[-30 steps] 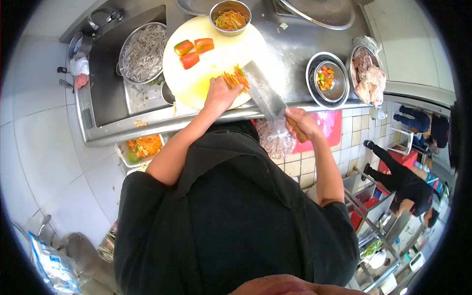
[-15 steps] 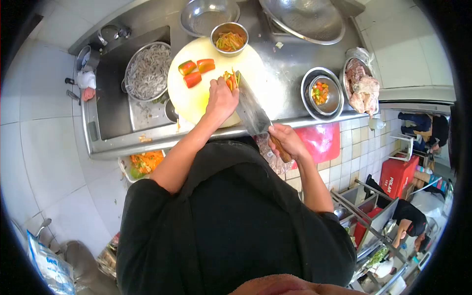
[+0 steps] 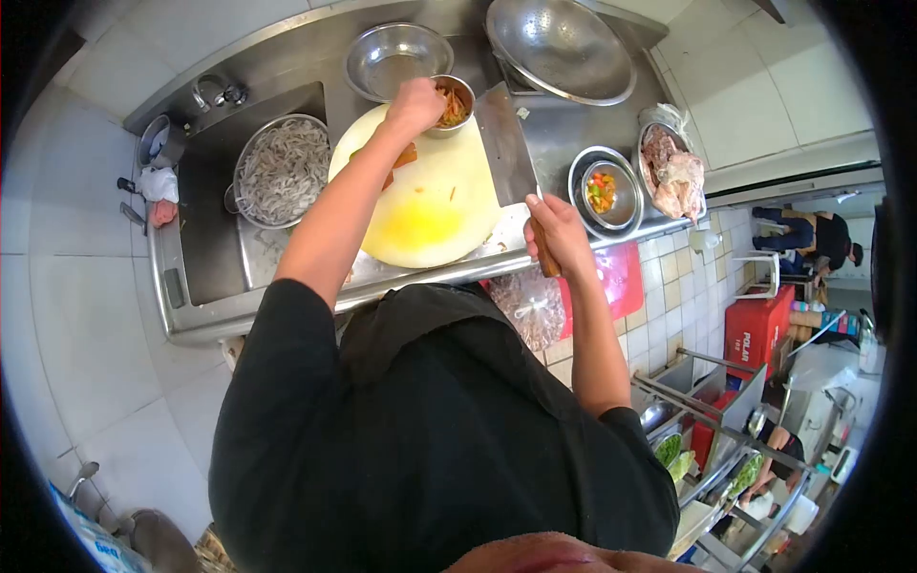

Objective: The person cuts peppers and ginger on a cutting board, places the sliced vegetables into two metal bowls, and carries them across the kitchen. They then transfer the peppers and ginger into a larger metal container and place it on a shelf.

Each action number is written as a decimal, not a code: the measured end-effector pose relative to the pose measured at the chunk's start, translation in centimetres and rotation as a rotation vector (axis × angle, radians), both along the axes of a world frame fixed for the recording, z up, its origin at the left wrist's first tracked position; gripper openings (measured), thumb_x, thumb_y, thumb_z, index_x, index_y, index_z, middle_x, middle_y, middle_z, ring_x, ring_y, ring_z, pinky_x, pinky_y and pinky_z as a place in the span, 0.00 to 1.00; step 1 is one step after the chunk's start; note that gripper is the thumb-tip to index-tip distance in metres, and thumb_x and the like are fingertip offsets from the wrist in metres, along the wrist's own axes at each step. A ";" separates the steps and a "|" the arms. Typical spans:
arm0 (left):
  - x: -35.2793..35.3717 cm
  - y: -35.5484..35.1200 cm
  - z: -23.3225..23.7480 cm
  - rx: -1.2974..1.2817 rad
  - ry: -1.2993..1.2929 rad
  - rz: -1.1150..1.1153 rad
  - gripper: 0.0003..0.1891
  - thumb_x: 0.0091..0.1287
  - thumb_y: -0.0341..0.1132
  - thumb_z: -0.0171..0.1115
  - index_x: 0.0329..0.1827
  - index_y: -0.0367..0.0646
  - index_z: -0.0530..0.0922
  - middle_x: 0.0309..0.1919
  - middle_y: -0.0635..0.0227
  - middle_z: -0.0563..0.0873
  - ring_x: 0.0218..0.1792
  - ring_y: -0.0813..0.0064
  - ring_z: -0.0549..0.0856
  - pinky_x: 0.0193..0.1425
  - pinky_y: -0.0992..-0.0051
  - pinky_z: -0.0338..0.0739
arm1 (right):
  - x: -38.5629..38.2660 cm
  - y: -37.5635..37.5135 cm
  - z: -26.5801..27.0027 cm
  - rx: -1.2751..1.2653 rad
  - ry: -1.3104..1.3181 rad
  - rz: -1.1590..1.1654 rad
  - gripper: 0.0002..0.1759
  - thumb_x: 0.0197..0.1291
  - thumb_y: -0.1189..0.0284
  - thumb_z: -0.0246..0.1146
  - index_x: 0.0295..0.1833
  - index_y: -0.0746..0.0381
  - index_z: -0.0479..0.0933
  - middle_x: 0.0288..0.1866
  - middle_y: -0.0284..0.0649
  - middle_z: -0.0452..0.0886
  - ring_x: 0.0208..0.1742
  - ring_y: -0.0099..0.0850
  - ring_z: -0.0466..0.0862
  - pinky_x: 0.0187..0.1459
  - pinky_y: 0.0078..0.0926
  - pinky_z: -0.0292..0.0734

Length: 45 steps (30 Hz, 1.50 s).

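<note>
My left hand (image 3: 416,107) is curled at the left rim of a small metal bowl (image 3: 468,88), its fingertips hidden over the bowl. Cut red-orange pepper strips (image 3: 454,107) show beside the fingers. In my right hand (image 3: 559,234) is the wooden handle of a cleaver, and the wide cleaver blade (image 3: 508,143) points away from me along the board's right side. Under my left forearm, red pepper pieces (image 3: 405,156) lie partly hidden on the round cutting board (image 3: 430,205). A few pepper scraps and a yellow stain mark its surface.
A colander of pale strips (image 3: 284,172) sits in the left sink. Behind the board stand a metal bowl (image 3: 396,59) and a large colander (image 3: 564,48). Nested bowls with diced peppers (image 3: 601,193) and raw poultry (image 3: 676,181) are at right. Other people work far right.
My left hand has moved from the board up to the small bowl, and the cut strips have left the board. The cleaver has shifted right and away from the pepper, still in my right hand.
</note>
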<state>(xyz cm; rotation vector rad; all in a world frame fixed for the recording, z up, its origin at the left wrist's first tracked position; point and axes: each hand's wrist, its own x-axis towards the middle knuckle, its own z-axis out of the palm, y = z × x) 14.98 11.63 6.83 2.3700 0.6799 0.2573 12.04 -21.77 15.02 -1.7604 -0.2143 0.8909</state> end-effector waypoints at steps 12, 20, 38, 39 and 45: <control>-9.5 -11.7 -8.7 0.046 0.236 -0.125 0.15 0.63 0.38 0.63 0.39 0.33 0.88 0.43 0.42 0.91 0.46 0.46 0.91 0.54 0.54 0.86 | -6.1 -6.0 -6.8 -0.061 0.106 -0.188 0.15 0.77 0.60 0.64 0.44 0.62 0.79 0.22 0.34 0.78 0.16 0.25 0.76 0.18 0.24 0.71; -6.9 -5.6 1.2 0.065 0.151 -0.119 0.14 0.64 0.40 0.62 0.38 0.37 0.89 0.40 0.48 0.92 0.41 0.48 0.91 0.48 0.52 0.85 | -7.6 -5.8 -9.4 -0.119 0.142 -0.142 0.14 0.76 0.62 0.64 0.46 0.63 0.80 0.22 0.34 0.78 0.17 0.25 0.77 0.20 0.25 0.71; -18.9 -5.0 -2.2 0.164 0.157 0.124 0.23 0.58 0.38 0.75 0.55 0.40 0.81 0.47 0.52 0.87 0.53 0.54 0.87 0.55 0.59 0.84 | -4.6 -3.9 -10.2 -0.555 -0.576 0.237 0.24 0.68 0.69 0.61 0.69 0.59 0.78 0.31 0.50 0.86 0.31 0.43 0.88 0.36 0.45 0.83; -19.4 -5.2 -0.9 0.092 0.093 0.192 0.23 0.59 0.37 0.75 0.56 0.41 0.81 0.46 0.53 0.87 0.53 0.53 0.87 0.55 0.59 0.84 | -5.4 -2.8 -9.3 -0.607 -0.706 0.297 0.25 0.68 0.69 0.62 0.70 0.58 0.77 0.32 0.52 0.87 0.33 0.48 0.88 0.38 0.49 0.83; -22.2 -0.7 3.1 -0.148 -0.630 0.414 0.26 0.58 0.29 0.79 0.60 0.40 0.80 0.47 0.63 0.87 0.46 0.72 0.86 0.52 0.69 0.81 | -7.6 1.9 -9.4 -0.265 -0.708 0.728 0.24 0.69 0.65 0.63 0.69 0.54 0.80 0.34 0.59 0.86 0.37 0.58 0.87 0.43 0.56 0.82</control>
